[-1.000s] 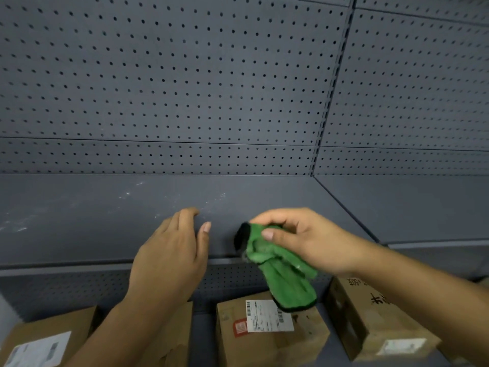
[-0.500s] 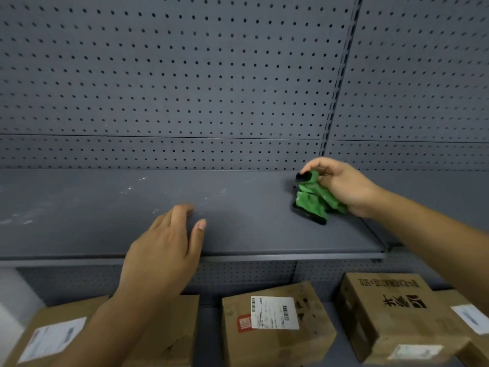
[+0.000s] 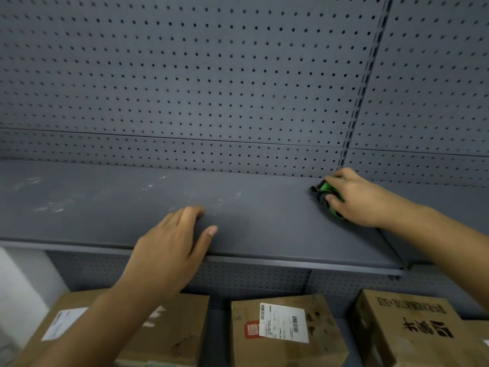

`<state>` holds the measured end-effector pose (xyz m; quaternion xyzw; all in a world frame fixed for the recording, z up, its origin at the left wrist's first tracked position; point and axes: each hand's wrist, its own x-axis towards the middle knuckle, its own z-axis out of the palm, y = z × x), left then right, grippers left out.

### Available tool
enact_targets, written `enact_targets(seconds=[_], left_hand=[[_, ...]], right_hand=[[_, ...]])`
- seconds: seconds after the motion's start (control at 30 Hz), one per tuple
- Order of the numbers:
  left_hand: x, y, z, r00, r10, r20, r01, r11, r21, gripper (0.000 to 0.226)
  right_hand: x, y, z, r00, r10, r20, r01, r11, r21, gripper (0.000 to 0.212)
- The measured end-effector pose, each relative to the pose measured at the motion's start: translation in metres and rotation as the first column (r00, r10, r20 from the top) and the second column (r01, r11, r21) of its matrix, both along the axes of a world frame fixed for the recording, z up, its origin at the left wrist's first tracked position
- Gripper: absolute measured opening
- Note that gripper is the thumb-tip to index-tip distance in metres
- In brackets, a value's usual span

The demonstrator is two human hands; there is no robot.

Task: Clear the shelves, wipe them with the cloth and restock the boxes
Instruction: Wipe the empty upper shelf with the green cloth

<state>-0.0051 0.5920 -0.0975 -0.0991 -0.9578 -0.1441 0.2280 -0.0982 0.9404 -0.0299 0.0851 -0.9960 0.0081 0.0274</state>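
Note:
A bare grey metal shelf (image 3: 264, 207) runs across the middle of the view, with pale dust marks on its left and centre. My right hand (image 3: 354, 197) grips a bunched green cloth (image 3: 326, 190) and holds it down on the shelf's far right corner, by the pegboard back. Most of the cloth is hidden under the hand. My left hand (image 3: 169, 247) rests flat on the shelf near its front edge, fingers straight, holding nothing. Below the shelf stand cardboard boxes: one at the left (image 3: 169, 337), one in the middle (image 3: 283, 332) and one at the right (image 3: 412, 329).
A grey pegboard back wall (image 3: 211, 75) rises behind the shelf, with a slotted upright (image 3: 362, 83) at the right. Another shelf section (image 3: 449, 207) continues to the right of it. A white surface (image 3: 21, 292) shows at the lower left.
My right hand has carried the cloth up from the front edge to the shelf's far right corner and set it down there. The left hand has stayed on the shelf.

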Motion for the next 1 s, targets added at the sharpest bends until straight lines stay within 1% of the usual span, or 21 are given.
enact_targets(seconds=[0.07, 0.13, 0.27, 0.3, 0.4, 0.53, 0.63, 0.7, 0.87, 1.0], left_hand=[[0.001, -0.009, 0.000, 1.000, 0.013, 0.007, -0.013, 1.000, -0.028, 0.070], [0.002, -0.021, -0.002, 1.000, 0.029, -0.005, -0.029, 0.999, -0.037, 0.067], [0.003, -0.047, -0.005, 0.999, 0.040, -0.023, -0.040, 0.998, -0.038, 0.067], [0.003, -0.053, -0.005, 0.999, 0.038, -0.025, -0.039, 0.999, -0.035, 0.067], [-0.001, -0.063, -0.004, 0.999, 0.038, -0.037, -0.040, 0.998, -0.041, 0.066], [-0.004, -0.071, -0.002, 0.999, 0.026, -0.044, -0.029, 0.997, -0.072, 0.063], [-0.004, -0.075, -0.002, 0.999, 0.021, -0.043, -0.024, 0.997, -0.078, 0.060], [-0.004, -0.076, -0.003, 0.998, 0.018, -0.052, -0.022, 0.996, -0.084, 0.058], [-0.004, -0.078, -0.003, 0.997, -0.001, -0.074, -0.006, 0.996, -0.085, 0.058], [-0.006, -0.078, -0.005, 0.999, -0.009, -0.052, 0.006, 0.998, -0.063, 0.059]], right_hand=[[-0.019, 0.001, -0.002, 0.998, -0.057, -0.010, 0.057, 0.997, -0.045, 0.052], [-0.038, -0.002, -0.006, 0.993, -0.110, -0.046, 0.107, 0.993, -0.059, 0.042], [-0.071, -0.028, -0.016, 0.987, -0.135, -0.087, 0.134, 0.991, -0.011, 0.015], [-0.078, -0.034, -0.017, 0.987, -0.134, -0.084, 0.133, 0.991, -0.016, 0.014], [-0.095, -0.053, -0.015, 0.987, -0.142, -0.077, 0.135, 0.987, -0.086, 0.026], [-0.099, -0.073, -0.013, 0.987, -0.154, -0.052, 0.145, 0.978, -0.149, 0.032], [-0.092, -0.089, -0.015, 0.995, -0.092, -0.043, 0.083, 0.979, -0.187, 0.040], [-0.083, -0.104, -0.015, 0.999, -0.036, -0.041, 0.026, 0.976, -0.217, 0.042], [-0.048, -0.146, -0.014, 0.991, 0.119, -0.053, -0.129, 0.950, -0.284, 0.037], [-0.008, -0.182, -0.016, 0.958, 0.277, -0.072, -0.286, 0.909, -0.303, 0.036]])
